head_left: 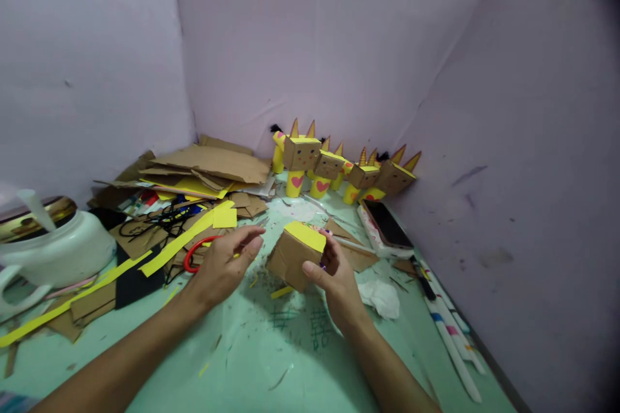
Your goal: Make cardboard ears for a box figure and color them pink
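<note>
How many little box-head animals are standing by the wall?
4 that I can tell: one at the left, two in the middle, one at the right. More may hide behind.

I look for words and numbers, and I find almost none I can read. On the green table (271,361), just below the cardboard box (290,258) that my right hand (334,277) holds, there are some dark green marks drawn on the top. They look like writing, but they are too blurry for me to tell what they say. The little cardboard animals (334,168) by the wall have pink hearts on their yellow bodies and small dot faces. I see no words on them.
</note>
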### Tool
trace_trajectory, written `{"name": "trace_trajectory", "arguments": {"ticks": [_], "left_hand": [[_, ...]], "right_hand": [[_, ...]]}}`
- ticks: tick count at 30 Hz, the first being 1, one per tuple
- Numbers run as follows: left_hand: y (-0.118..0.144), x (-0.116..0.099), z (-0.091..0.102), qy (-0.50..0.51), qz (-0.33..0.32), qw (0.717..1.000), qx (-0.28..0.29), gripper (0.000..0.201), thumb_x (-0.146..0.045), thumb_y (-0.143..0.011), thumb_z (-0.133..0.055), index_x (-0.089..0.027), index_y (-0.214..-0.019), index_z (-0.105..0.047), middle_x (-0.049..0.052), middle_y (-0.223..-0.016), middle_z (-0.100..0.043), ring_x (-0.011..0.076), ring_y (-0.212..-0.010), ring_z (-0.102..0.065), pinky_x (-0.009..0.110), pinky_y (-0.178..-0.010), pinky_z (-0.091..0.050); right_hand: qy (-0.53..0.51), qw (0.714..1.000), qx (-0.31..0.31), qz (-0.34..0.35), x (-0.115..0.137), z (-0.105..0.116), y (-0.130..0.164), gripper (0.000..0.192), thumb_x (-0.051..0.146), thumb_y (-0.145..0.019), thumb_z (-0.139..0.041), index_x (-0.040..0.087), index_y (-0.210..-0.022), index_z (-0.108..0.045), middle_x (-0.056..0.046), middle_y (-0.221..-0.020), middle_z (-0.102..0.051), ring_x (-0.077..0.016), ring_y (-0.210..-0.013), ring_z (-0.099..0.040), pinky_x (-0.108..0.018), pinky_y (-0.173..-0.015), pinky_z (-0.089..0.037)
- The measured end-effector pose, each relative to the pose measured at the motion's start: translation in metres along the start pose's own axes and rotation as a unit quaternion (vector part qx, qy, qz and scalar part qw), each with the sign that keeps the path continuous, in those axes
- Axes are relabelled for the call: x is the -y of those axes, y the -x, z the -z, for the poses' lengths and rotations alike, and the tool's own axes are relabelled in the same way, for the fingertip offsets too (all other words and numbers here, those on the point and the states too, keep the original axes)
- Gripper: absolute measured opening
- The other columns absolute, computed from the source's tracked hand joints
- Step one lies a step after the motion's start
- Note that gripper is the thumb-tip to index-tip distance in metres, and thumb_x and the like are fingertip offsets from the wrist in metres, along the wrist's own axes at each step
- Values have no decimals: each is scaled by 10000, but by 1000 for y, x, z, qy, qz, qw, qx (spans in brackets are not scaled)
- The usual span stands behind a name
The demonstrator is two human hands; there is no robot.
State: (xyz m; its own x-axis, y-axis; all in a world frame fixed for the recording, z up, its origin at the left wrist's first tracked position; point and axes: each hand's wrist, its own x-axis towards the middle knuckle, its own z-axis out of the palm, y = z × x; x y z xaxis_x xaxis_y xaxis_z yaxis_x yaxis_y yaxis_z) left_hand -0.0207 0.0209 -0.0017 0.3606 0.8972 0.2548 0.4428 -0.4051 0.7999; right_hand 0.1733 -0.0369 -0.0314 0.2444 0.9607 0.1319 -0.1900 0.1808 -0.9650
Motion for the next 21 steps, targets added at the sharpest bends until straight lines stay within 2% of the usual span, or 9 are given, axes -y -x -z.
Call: {"name": "trace_trajectory", "arguments": {"ticks": [5, 8, 11, 16, 19, 21], "left_hand": [[1, -1, -11, 193, 56, 973, 109, 511, -508, -778, -533, -117, -1108, -531, 135, -1092, -618, 261, -1022, -574, 340, -831, -471], [1, 0, -13, 257, 78, 953, 143, 556, -548, -758, -554, -128, -1121, -517, 121, -1094, -615, 266, -1044, -566, 346, -848, -463], [2, 3, -15, 311, 73, 934, 157, 653, -540, -729, -614, -140, -1214, -437, 138, -1160, -583, 274, -1087, -549, 354, -880, -452], [3, 7, -20, 307, 20, 936, 171, 828, -389, -673, -722, -172, -1337, -278, 177, -1365, -424, 296, -1215, -453, 397, -960, -413], [1, 9, -24, 271, 5, 948, 165, 867, -285, -648, -729, -171, -1359, -245, 179, -1446, -318, 297, -1305, -341, 420, -1032, -344], [1, 12, -26, 218, 17, 961, 170, 865, -246, -651, -711, -169, -1369, -235, 183, -1447, -321, 300, -1309, -334, 445, -1053, -312]], "right_hand": [[-73, 994, 68, -39, 5, -1, 0, 715, 405, -667, -726, 170, -1292, -470, -108, -1310, -545, -309, -1241, -453, -436, -1014, -378], [-82, 992, 76, -51, 8, -3, 1, 720, 442, -660, -716, 166, -1285, -490, -103, -1280, -574, -324, -1225, -469, -452, -1008, -382], [-83, 993, 77, -44, 7, -4, 2, 750, 442, -634, -740, 189, -1294, -488, -96, -1300, -560, -331, -1247, -443, -476, -1025, -354], [-49, 993, 105, -5, -1, 3, -1, 851, 418, -623, -773, 228, -1364, -401, -93, -1434, -408, -307, -1304, -380, -469, -1049, -317], [60, 989, 129, 43, -7, 10, -5, 887, 379, -631, -780, 241, -1394, -350, -98, -1473, -343, -282, -1347, -307, -483, -1081, -244], [165, 974, 120, 96, -9, 14, -6, 788, 344, -634, -779, 251, -1341, -442, -97, -1468, -354, -282, -1357, -285, -504, -1093, -196]]}}
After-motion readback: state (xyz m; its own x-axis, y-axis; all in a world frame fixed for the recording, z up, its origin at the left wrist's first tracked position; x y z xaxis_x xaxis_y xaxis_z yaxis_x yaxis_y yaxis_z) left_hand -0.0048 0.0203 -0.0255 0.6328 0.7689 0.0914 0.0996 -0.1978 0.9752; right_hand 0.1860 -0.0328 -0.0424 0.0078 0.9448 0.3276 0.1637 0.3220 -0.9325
